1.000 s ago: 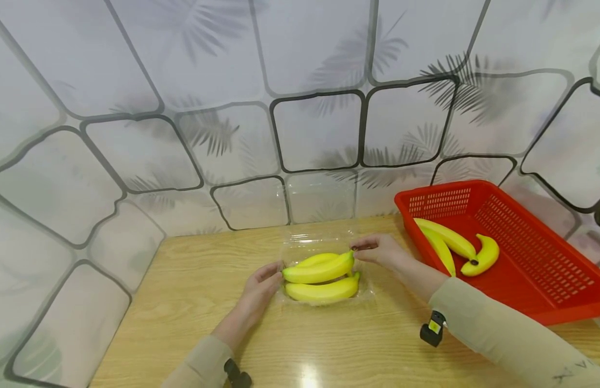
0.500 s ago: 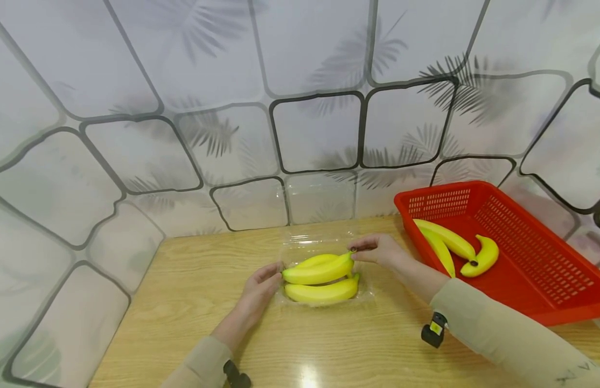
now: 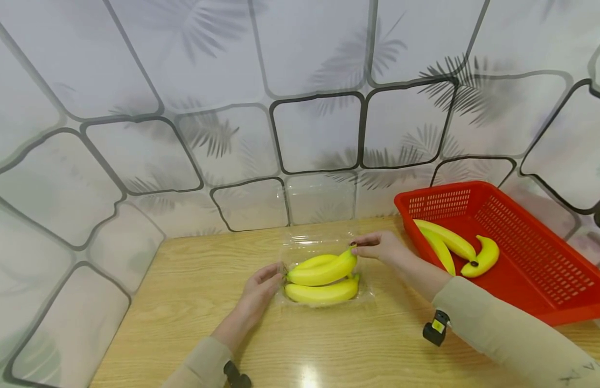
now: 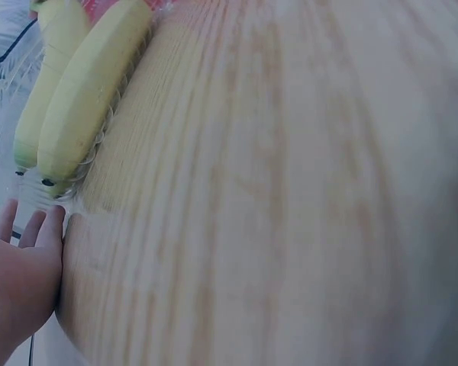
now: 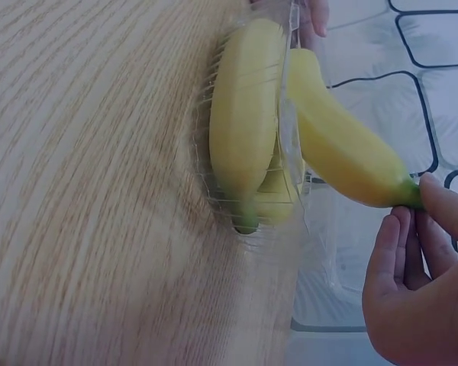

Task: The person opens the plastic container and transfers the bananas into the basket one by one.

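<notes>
A clear plastic clamshell box stands on the table with its lid raised at the back, bananas inside it. My right hand pinches the stem of the upper banana between thumb and fingertips. In the right wrist view this banana slants across the box's rim, its stem end raised outside. A front banana lies lower in the box, and another banana shows behind the upper one. At the box's left end, my left hand has its fairly straight fingers against the plastic.
To the right stands a red plastic basket with slotted sides and several bananas in it. The wooden table meets a patterned wall at the back, close behind the raised lid.
My right hand has shifted slightly up and to the right, carrying the upper banana's stem end with it. That banana's left tip has slid a little right. My left hand has barely moved.
</notes>
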The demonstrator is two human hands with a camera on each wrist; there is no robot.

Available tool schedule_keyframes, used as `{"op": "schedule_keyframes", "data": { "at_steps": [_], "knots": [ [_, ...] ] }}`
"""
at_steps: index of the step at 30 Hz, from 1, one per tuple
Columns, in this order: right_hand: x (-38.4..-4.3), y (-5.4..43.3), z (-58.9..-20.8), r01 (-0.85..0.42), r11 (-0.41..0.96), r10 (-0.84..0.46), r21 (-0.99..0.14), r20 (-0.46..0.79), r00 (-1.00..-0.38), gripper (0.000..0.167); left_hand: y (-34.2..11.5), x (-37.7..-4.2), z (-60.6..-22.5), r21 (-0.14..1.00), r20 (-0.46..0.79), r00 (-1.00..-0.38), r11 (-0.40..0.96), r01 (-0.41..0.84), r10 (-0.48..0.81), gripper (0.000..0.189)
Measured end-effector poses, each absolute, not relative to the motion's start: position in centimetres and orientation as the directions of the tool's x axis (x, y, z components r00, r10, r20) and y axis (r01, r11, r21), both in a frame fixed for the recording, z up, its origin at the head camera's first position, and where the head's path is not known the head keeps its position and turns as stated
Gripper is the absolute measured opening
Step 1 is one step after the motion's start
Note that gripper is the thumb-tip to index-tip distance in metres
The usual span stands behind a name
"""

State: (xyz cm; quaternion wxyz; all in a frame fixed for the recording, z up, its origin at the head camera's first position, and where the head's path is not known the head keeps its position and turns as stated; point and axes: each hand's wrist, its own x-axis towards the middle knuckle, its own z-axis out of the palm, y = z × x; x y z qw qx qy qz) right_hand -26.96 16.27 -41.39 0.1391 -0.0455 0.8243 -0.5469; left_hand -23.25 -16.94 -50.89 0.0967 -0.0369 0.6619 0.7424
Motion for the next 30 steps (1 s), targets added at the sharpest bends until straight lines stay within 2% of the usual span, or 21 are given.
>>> {"op": "schedule_keyframes", "data": {
  "at_steps": [13, 30],
  "knots": [
    [-27.0, 16.8, -40.5, 0.05, 0.42, -0.239, -0.906, -0.164, -0.957, 0.041, -16.9, -23.2, -51.1, 0.976, -0.179, -0.98, -0.108, -0.189, 0.091, 0.052],
    [-27.6, 17.7, -38.4, 0.028, 0.422, -0.186, -0.906, -0.117, -0.976, 0.042, -17.0, -23.2, -50.7, 0.976, -0.179, -0.977, -0.103, -0.191, 0.114, 0.054]
  ]
}}
